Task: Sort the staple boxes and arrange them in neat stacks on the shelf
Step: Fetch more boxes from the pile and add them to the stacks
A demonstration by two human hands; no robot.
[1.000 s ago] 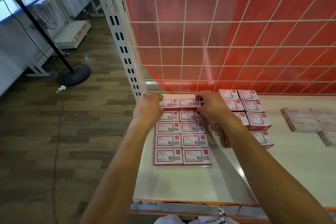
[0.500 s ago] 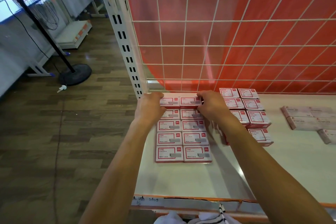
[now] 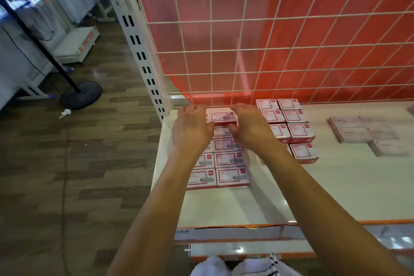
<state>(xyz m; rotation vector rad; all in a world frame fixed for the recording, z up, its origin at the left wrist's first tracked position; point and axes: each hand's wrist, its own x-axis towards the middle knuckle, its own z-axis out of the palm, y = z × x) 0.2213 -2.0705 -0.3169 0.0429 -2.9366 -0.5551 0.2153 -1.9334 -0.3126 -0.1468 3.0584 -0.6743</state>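
A neat two-column block of red-and-white staple boxes (image 3: 226,160) lies at the left end of the white shelf (image 3: 347,186). Both my hands hover over its back row. My left hand (image 3: 192,125) covers the back left box, with its fingers curved over the far edge. My right hand (image 3: 251,125) lies over the right end of the raised back right box (image 3: 221,116), which shows between the hands. Both thumbs stand loose above the second row, gripping nothing. A second group of the same boxes (image 3: 300,132) stands just to the right.
Several pale pinkish boxes (image 3: 358,132) lie flat further right on the shelf. A white wire grid (image 3: 246,51) over a red panel closes the back. The slotted shelf upright (image 3: 143,63) stands at the left; beyond it is wooden floor with a black stand base (image 3: 81,94).
Both hands have shifted inward and slightly toward me over the back row; they held its two ends before. The view has tilted a little.
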